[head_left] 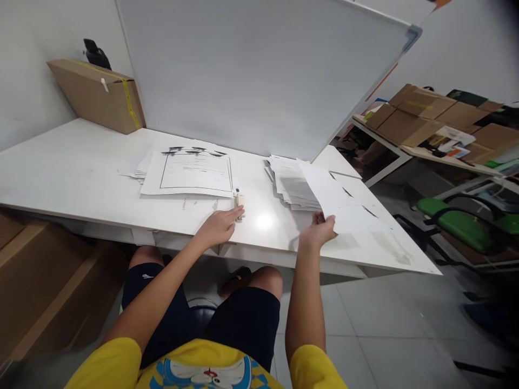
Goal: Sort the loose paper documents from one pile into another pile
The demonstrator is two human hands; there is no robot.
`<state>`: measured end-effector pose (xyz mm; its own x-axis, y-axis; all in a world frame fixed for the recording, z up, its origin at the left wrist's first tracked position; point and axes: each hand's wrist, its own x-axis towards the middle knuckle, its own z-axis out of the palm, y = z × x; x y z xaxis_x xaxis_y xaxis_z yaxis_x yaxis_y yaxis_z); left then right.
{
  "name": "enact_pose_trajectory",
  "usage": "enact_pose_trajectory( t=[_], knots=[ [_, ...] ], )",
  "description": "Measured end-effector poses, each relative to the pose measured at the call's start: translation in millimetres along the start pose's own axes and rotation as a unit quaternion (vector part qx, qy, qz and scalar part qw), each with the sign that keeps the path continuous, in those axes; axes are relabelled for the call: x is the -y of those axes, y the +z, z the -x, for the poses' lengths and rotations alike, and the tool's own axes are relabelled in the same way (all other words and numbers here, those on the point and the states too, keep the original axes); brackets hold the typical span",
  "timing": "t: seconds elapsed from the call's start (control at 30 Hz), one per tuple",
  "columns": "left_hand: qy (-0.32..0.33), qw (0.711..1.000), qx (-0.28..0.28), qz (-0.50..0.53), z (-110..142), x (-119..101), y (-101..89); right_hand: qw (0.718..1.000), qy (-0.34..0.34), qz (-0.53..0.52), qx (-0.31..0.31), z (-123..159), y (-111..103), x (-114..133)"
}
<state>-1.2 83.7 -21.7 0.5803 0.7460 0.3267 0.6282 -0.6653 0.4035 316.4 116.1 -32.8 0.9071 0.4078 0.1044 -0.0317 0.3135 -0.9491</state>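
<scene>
My right hand (320,229) pinches the near edge of a white paper sheet (336,194), lifted off a grey stack of papers (292,186) on the right of the white table (77,178). My left hand (219,226) lies flat on the table, its fingers stretched out and touching a small stamp or marker (239,201). To the left, a printed sheet with a black frame (191,173) tops another pile of papers.
A big whiteboard (259,70) leans upright at the table's back. A cardboard box (97,94) stands at the far left corner. Right of the table are a green chair (458,224) and a shelf with cardboard boxes (421,116). Brown cardboard (44,281) lies below left.
</scene>
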Motion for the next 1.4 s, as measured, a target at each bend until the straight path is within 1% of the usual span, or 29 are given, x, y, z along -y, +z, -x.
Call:
enact_pose_trajectory(
  t=[0.07, 0.13, 0.2, 0.23, 0.27, 0.3, 0.33, 0.37, 0.4, 0.43, 0.47, 0.5, 0.57, 0.63, 0.7, 0.77, 0.83, 0.87, 0.93, 0.97, 1.03, 1.13, 1.2, 1.27, 1.33, 1.4],
  knots=[
    [0.004, 1.0, 0.002, 0.0, 0.7, 0.4, 0.1, 0.999, 0.052, -0.006, 0.005, 0.3, 29.8, -6.0],
    [0.007, 1.0, 0.001, 0.003, 1.2, 0.8, -0.2, 0.996, 0.086, -0.014, 0.016, 2.3, 56.2, -7.8],
    [0.007, 1.0, -0.001, 0.005, 1.6, 1.5, -0.4, 0.994, 0.101, -0.019, 0.038, 7.3, 75.6, -5.9],
    [0.007, 1.0, -0.003, 0.006, 1.8, 2.0, -0.3, 0.992, 0.112, -0.023, 0.06, 11.5, 81.6, -3.7],
    [0.007, 1.0, -0.004, 0.007, 2.0, 2.5, -0.2, 0.986, 0.131, -0.028, 0.098, 17.2, 84.6, -0.9],
    [0.008, 1.0, -0.006, 0.009, 2.3, 3.0, 0.1, 0.976, 0.153, -0.038, 0.154, 24.5, 84.5, 2.0],
    [0.01, 1.0, -0.006, 0.011, 2.7, 3.3, 0.5, 0.958, 0.173, -0.052, 0.221, 33.4, 81.5, 4.8],
    [0.011, 1.0, -0.006, 0.015, 3.3, 3.3, 1.1, 0.934, 0.189, -0.066, 0.296, 43.4, 76.1, 7.0],
    [0.012, 1.0, -0.006, 0.019, 4.1, 2.9, 1.7, 0.909, 0.19, -0.079, 0.362, 54.2, 68.8, 8.4],
    [0.013, 1.0, -0.006, 0.023, 4.9, 1.9, 2.5, 0.893, 0.173, -0.077, 0.408, 65.0, 60.5, 8.7],
    [0.014, 0.999, -0.008, 0.027, 5.9, 0.5, 3.1, 0.889, 0.143, -0.047, 0.432, 75.2, 51.8, 8.0],
    [0.014, 0.999, -0.015, 0.032, 6.7, -1.0, 3.5, 0.893, 0.106, 0.008, 0.438, 84.2, 43.3, 6.5],
    [0.012, 0.998, -0.044, 0.042, 7.7, -2.7, 2.2, 0.895, 0.042, 0.13, 0.426, 96.8, 28.2, 2.0],
    [-0.019, 0.995, -0.092, 0.045, 7.3, 1.8, -4.5, 0.878, -0.036, 0.222, 0.422, 101.9, 16.2, -3.5],
    [-0.06, 0.991, -0.121, 0.008, 6.6, 16.6, -18.9, 0.854, -0.105, 0.271, 0.432, 101.4, 7.7, -9.4],
    [-0.089, 0.987, -0.104, -0.078, 8.4, 41.4, -40.0, 0.834, -0.146, 0.314, 0.429, 98.6, 3.2, -15.3],
    [-0.108, 0.977, -0.066, -0.172, 14.7, 70.2, -62.8, 0.826, -0.15, 0.33, 0.431, 96.2, 2.7, -20.1],
    [-0.12, 0.97, -0.056, -0.202, 19.4, 83.3, -72.6, 0.821, -0.158, 0.33, 0.438, 95.5, 3.6, -21.9],
    [-0.131, 0.964, -0.048, -0.225, 30.9, 102.2, -85.8, 0.809, -0.184, 0.322, 0.457, 95.0, 6.2, -24.2],
    [-0.133, 0.964, -0.052, -0.225, 36.7, 106.8, -88.8, 0.804, -0.194, 0.318, 0.463, 94.9, 7.5, -24.8],
    [-0.133, 0.964, -0.07, -0.219, 46.7, 107.1, -88.8, 0.803, -0.205, 0.315, 0.463, 94.9, 9.0, -25.2],
    [-0.143, 0.958, -0.113, -0.222, 54.8, 95.5, -83.8, 0.804, -0.204, 0.315, 0.461, 95.2, 8.4, -24.6],
    [-0.178, 0.946, -0.146, -0.229, 55.4, 89.4, -83.0, 0.804, -0.197, 0.319, 0.461, 95.9, 7.2, -23.9],
    [-0.214, 0.934, -0.168, -0.231, 53.2, 88.4, -84.4, 0.806, -0.188, 0.325, 0.458, 96.8, 6.4, -23.5],
    [-0.219, 0.933, -0.166, -0.232, 49.6, 92.1, -85.6, 0.806, -0.182, 0.331, 0.455, 97.6, 6.4, -23.6],
    [-0.21, 0.937, -0.147, -0.237, 45.8, 98.1, -85.3, 0.803, -0.187, 0.336, 0.455, 97.8, 7.0, -24.2]
  ],
)
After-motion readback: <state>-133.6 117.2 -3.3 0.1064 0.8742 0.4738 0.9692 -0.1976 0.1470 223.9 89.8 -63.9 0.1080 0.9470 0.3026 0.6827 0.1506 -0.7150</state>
